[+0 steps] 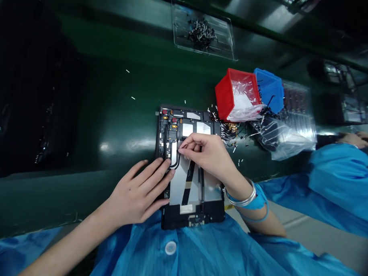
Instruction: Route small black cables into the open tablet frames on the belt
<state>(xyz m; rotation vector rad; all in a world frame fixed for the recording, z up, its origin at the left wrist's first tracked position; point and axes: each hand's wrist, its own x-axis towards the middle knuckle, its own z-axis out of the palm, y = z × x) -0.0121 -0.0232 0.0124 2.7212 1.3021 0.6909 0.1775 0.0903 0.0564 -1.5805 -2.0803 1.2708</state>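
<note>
An opened flat electronic device [176, 186] lies before me, with circuit parts along its left side and silver panels in the middle. My left hand [140, 193] rests with spread fingers on its left edge. Over the upper middle, my right hand [206, 155] pinches a thin black cable [177, 160], which curves down towards the fingertips of my left hand. A wide black flex strip [187, 184] runs down the silver area below my right hand. The cable's far end is too small to make out.
Red bin [224, 97] and blue bin [271, 90] stand at the upper right, beside clear plastic bags [280, 137] and loose small parts [231, 129]. A clear tray [225, 45] of black pieces lies farther back. Another person's blue sleeve [336, 171] is at the right.
</note>
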